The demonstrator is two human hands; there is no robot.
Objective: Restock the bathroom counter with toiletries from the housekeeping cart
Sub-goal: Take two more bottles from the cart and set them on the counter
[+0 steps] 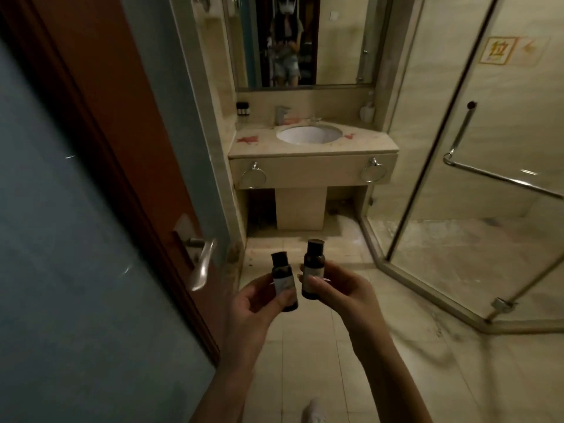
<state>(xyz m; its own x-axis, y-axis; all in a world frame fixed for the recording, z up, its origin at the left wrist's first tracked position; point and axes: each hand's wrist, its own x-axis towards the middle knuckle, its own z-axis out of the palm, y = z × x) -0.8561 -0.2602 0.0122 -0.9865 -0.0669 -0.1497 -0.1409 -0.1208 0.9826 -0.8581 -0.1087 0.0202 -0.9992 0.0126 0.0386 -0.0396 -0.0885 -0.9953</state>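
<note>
1. Bottle (282, 279) pinched at its label by the left hand (259, 297); second bottle (312, 267) pinched likewise by the right hand (332, 288); both upright.
2. Probably light, stiff and smooth, so grip mid-body, below the cap.
3. Both are well short of the counter (311, 149).

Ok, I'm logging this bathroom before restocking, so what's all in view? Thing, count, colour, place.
held bottles: 2, dark brown, one per hand
counter bottles: seemingly 3, dark, counter's back left corner
counter: 1, beige, far wall
sink: 1, white, set in counter
faucet: 1, silver, behind sink
white container: 1, counter's back right
towel rings: 2, chrome, counter front
mirror: 1, above counter
door: 1, reddish-brown frame, frosted panel, left
door handle: 1, silver, door edge
shower enclosure: 1, clear glass, right
sign: 1, yellow, on shower glass
left hand: fingers grip one bottle
right hand: fingers grip the other
</note>
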